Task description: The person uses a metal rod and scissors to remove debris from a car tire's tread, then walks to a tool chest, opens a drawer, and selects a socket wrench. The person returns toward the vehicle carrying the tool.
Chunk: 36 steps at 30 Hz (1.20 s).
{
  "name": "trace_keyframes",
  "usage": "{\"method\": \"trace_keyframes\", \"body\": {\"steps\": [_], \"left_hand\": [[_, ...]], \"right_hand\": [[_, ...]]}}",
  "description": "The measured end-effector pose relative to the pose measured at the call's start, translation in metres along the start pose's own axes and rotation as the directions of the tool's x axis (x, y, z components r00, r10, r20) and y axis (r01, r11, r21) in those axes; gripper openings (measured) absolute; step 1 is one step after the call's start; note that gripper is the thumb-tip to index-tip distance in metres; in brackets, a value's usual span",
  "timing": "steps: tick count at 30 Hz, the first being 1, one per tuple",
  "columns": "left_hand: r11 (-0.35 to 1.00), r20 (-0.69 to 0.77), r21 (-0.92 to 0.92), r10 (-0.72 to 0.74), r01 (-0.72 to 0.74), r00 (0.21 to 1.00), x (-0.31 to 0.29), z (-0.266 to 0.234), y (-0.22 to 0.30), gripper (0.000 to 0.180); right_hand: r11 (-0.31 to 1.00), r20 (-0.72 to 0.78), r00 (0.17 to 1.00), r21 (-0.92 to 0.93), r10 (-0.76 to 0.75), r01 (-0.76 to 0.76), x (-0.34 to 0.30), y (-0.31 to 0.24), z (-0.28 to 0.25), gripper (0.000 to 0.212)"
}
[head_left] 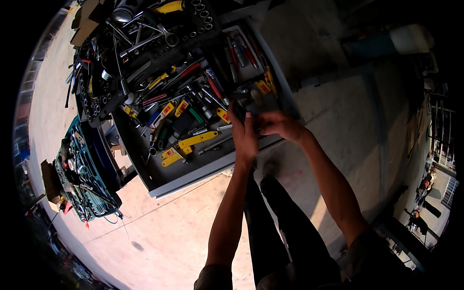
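Over the front right edge of an open grey tool drawer, my two hands meet. My left hand is closed, thumb raised, around something small and dark that I cannot make out. From the right my right hand reaches across with its fingers pinched together against the same spot; what they grip is hidden in shadow. Beside the left hand in the drawer lie a yellow-handled tool, a yellow utility knife, a green-handled tool and several loose sockets and screwdrivers.
Socket sets and wrenches pile up at the drawer's back left. A small tray with red-handled tools sits at the drawer's back right. Left of the drawer hangs a teal tool case full of wrenches. My legs stand close below the drawer.
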<state>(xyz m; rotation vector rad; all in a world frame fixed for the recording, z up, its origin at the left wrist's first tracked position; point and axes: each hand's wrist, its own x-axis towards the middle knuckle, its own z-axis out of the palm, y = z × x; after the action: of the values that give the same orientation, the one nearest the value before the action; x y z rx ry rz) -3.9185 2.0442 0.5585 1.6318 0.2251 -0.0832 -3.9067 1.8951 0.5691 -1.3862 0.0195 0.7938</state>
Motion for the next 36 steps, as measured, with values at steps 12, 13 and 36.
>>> {"method": "trace_keyframes", "body": {"steps": [12, 13, 36], "left_hand": [[0.982, -0.013, 0.049, -0.181, 0.181, 0.983, 0.000, -0.003, 0.021, 0.060], [0.977, -0.007, 0.050, -0.209, 0.209, 0.978, 0.002, -0.003, 0.022, 0.060], [1.000, -0.130, 0.019, -0.005, 0.008, 0.992, 0.002, 0.006, 0.007, 0.044]], "right_hand": [[0.999, -0.170, 0.985, -0.033, -0.019, 0.013, -0.007, -0.006, 0.006, 0.015], [0.998, -0.182, 0.982, -0.039, -0.048, 0.042, -0.007, -0.007, 0.006, 0.014], [0.983, 0.030, 0.997, -0.173, -0.064, 0.068, -0.020, -0.021, -0.004, 0.008]]}}
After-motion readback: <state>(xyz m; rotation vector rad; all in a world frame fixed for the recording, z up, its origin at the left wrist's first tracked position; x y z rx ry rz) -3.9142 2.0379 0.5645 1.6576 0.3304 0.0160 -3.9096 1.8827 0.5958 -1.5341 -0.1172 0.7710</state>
